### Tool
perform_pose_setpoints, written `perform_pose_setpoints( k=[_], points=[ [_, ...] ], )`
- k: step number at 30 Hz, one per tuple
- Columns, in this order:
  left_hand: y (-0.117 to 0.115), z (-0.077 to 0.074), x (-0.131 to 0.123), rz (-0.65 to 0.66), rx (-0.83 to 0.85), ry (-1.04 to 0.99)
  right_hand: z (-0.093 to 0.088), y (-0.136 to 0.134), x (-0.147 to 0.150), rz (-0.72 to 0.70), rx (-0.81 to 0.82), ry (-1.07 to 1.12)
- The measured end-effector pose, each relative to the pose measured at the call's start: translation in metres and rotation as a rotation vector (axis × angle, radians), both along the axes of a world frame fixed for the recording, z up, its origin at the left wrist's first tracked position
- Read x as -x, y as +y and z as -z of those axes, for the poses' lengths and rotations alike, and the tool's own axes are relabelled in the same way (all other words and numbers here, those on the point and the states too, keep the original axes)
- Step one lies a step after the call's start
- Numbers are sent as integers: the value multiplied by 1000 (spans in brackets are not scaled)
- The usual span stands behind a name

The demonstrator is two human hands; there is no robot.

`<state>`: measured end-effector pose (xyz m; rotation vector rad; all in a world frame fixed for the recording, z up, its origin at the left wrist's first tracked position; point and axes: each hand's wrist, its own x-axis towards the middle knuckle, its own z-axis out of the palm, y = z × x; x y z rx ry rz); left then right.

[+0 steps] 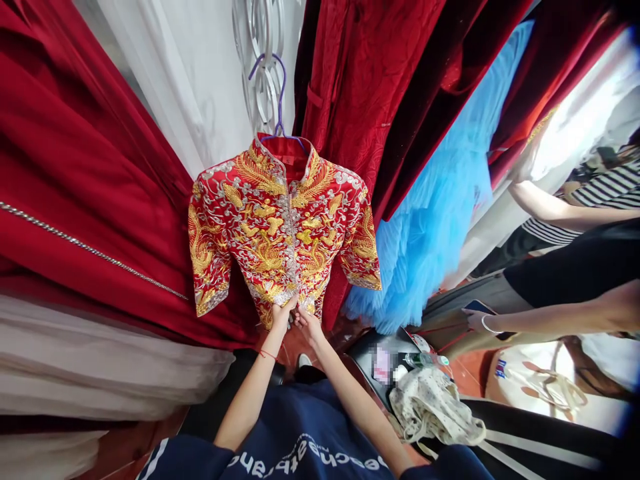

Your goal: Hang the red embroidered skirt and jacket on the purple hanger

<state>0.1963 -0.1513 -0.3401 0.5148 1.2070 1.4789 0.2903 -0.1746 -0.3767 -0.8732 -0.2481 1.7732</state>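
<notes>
A red jacket (280,227) with dense gold and silver embroidery hangs in front of me on a purple hanger (277,100). Both my hands meet at its bottom hem, at the front opening. My left hand (281,315) pinches the hem's left edge, fingers closed on the cloth. A red string circles my left wrist. My right hand (307,320) grips the hem's right edge just beside it, fingers curled into the fabric.
Dark red gowns (75,180) hang left and upper right, with white fabric (200,73) behind and a blue tulle dress (440,213) to the right. Another person's hand holds a phone (480,310) at right. A patterned cloth bag (433,403) lies on a dark surface.
</notes>
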Motion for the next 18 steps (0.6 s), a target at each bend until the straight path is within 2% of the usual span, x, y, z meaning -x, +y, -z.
perform_pose_setpoints(
  k=[6,13,18],
  points=[
    [-2,3,2,48,24,-6,-4,-2,-1,-23,-18,10],
    [-10,8,12,21,48,1,-7,-1,-7,39,-25,25],
    [-22,2,26,149,66,-97,-12,0,-5,76,-38,32]
  ],
)
